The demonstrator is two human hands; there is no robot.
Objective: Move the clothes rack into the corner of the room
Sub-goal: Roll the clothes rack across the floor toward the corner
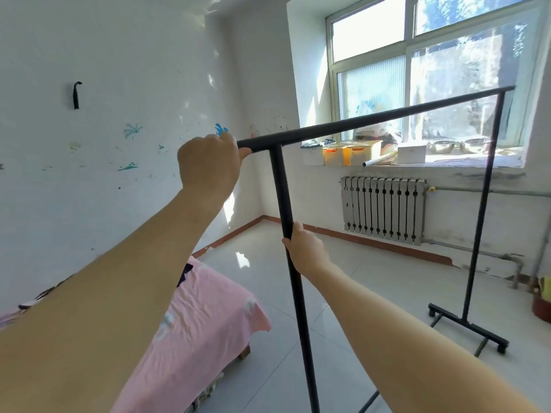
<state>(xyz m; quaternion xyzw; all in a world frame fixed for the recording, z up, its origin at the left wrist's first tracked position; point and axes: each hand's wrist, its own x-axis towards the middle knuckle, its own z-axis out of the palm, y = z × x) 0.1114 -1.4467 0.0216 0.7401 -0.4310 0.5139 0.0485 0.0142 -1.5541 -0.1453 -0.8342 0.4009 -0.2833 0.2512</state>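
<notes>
Ahead of your hands and beyond the rack, the tiled floor [372, 278] lies bare all the way to the room corner [262, 214], where the painted left wall [119, 84] meets the window wall. Below your left forearm, the bed with the pink sheet [205, 317] runs along the left wall; its foot reaches toward the near upright, with a strip of floor between them. To the right of your right hand, the window [432, 70] sits above a sill crowded with containers [351, 152], and the grey radiator [384, 210] hangs on the wall under it.

You hold the black clothes rack [372, 117] at its near end. Its top bar slants from your left hand up and away toward the window, and its far upright comes down to a wheeled foot [468, 327] on the floor, well to the right of your right hand. Near that foot, at the right edge, stands a reddish pot [541, 308] by the wall pipes.

Your left hand [210, 165] is clenched around the very end of the top bar. Your right hand [307, 248] is wrapped around the near upright, lower down, just where the thick tube narrows.
</notes>
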